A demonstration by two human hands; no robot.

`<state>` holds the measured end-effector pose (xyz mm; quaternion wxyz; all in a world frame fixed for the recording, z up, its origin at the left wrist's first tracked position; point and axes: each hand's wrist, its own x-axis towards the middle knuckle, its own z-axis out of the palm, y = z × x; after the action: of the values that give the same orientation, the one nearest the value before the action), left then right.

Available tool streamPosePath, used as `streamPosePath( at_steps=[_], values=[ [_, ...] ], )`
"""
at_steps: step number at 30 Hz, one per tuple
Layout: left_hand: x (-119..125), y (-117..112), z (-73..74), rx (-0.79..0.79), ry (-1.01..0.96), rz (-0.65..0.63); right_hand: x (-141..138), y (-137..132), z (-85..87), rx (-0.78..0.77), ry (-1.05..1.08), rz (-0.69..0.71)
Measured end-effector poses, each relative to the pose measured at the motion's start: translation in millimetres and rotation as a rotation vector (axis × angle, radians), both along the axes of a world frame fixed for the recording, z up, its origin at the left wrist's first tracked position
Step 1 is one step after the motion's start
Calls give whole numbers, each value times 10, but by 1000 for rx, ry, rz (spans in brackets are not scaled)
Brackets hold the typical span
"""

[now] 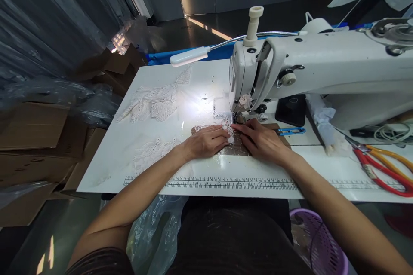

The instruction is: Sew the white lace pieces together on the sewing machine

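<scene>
A piece of white lace [229, 132] lies under the needle area of the white sewing machine [238, 73]. My left hand [208, 141] rests flat on the left part of that lace, fingers stretched out towards the right. To the right of the presser foot [237, 118], my right hand [263, 139] is low on the machine bed, its index finger reaching to the lace edge and its other fingers partly bent. Neither hand is wrapped round anything. More lace pieces [158, 101] are heaped on the table's left, and another lace pile [153, 152] sits beside my left forearm.
A lamp [190, 56] lights the white table [106, 154]. Blue thread snips [292, 131], a black phone [291, 109] and red and orange-handled scissors [380, 167] lie to the right. A ruler strip [226, 183] runs along the front edge. Cardboard boxes [41, 150] stand left; a purple basket [335, 249] is below.
</scene>
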<state>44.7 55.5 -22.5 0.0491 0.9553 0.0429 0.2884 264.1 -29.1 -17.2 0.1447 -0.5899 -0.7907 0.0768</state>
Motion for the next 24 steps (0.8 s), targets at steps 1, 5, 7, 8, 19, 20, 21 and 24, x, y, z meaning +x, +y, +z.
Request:
streamPosePath(
  at_steps=[1, 5, 7, 8, 19, 20, 21, 24],
  values=[
    [3, 1, -4, 6, -13, 5, 36, -1, -10, -3, 42, 15],
    [4, -3, 6, 27, -7, 7, 121, -8, -40, 8, 99, 80],
    [3, -7, 15, 41, -1, 7, 111, -12, -37, 27, 56, 94],
    [2, -8, 18, 57, 1, 3, 95, -14, -29, 36, 26, 96],
    [0, -32, 28, 199, 121, -6, -93, -28, 27, 32, -148, -7],
    [1, -32, 25, 166, 109, 2, -70, -28, 13, 28, -101, -5],
    [1, -30, 21, 129, 91, 7, -41, -27, -1, 21, -42, -4],
    [-3, -11, 4, 30, 39, 0, 55, -18, -39, -8, 142, 14]
  ],
)
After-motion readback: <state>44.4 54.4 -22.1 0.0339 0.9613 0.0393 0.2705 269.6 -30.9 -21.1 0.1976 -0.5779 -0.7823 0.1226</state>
